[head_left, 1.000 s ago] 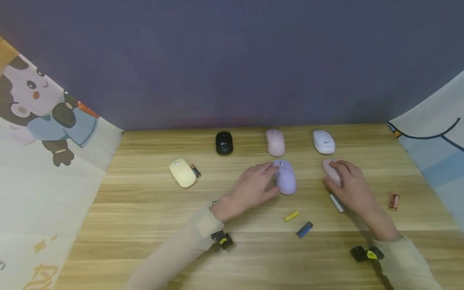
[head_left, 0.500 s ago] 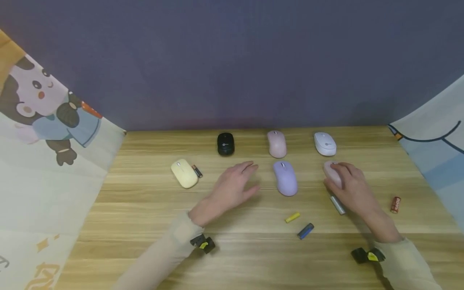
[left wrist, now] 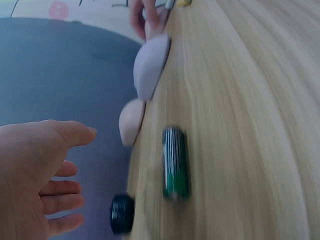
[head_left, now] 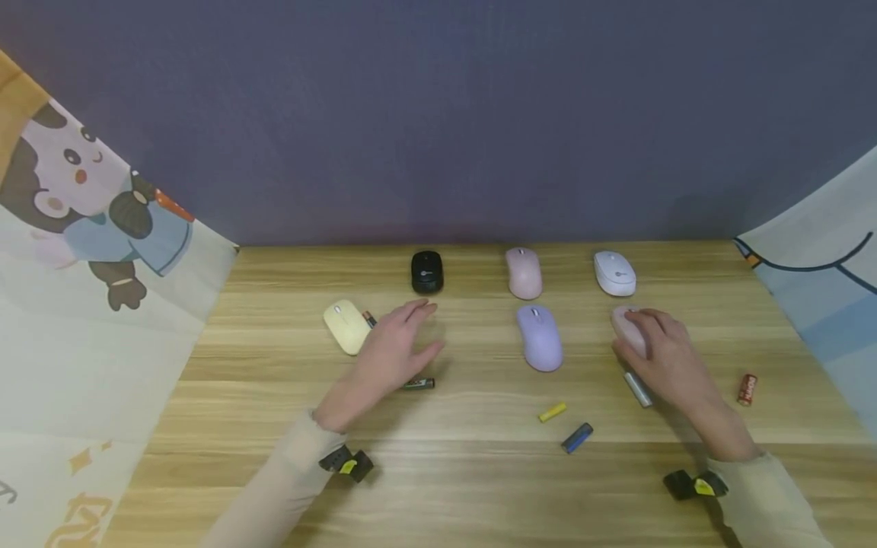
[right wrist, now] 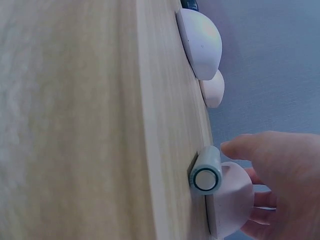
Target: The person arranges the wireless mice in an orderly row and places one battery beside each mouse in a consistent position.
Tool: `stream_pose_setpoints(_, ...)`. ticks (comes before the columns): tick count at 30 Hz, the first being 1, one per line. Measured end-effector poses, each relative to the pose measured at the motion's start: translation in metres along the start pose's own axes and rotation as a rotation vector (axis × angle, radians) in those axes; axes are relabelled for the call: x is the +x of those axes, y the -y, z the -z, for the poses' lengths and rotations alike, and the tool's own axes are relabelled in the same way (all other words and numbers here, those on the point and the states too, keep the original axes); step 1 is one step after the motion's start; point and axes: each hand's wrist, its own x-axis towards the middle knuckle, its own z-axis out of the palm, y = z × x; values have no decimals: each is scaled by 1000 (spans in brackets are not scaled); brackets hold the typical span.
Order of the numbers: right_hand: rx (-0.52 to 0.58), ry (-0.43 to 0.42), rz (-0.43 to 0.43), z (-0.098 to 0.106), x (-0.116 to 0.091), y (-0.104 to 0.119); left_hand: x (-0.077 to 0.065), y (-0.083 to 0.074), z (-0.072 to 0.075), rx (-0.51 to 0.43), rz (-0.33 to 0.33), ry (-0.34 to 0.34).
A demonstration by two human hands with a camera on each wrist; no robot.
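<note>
My left hand hovers with fingers spread, holding nothing. It is close to the pale yellow mouse and partly hides a small black-and-copper battery. A dark green battery lies beside that hand, partly covered by it in the head view. On the right, my right hand grips a pale pink mouse, its fingers over the top and far side and the thumb along the near side. A silver battery lies just in front of this mouse, near the thumb.
Behind stand a black mouse, another pink mouse and a white mouse. A purple mouse sits mid-table. Yellow, blue-and-black and red batteries lie nearer. A dark panel rises at the table's back.
My left hand has left the purple mouse and moved left toward the yellow mouse, uncovering part of the dark green battery. The right hand stays on the pale pink mouse.
</note>
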Motion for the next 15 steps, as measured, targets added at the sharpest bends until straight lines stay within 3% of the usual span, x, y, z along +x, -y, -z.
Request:
stream_pose_setpoints(9, 11, -34, 42, -1, 0, -1, -16, 45, 10, 48, 149, -69)
stream_pose_setpoints(15, 17, -39, 43, -1, 1, -2, -26, 66, 11, 66, 240, -26)
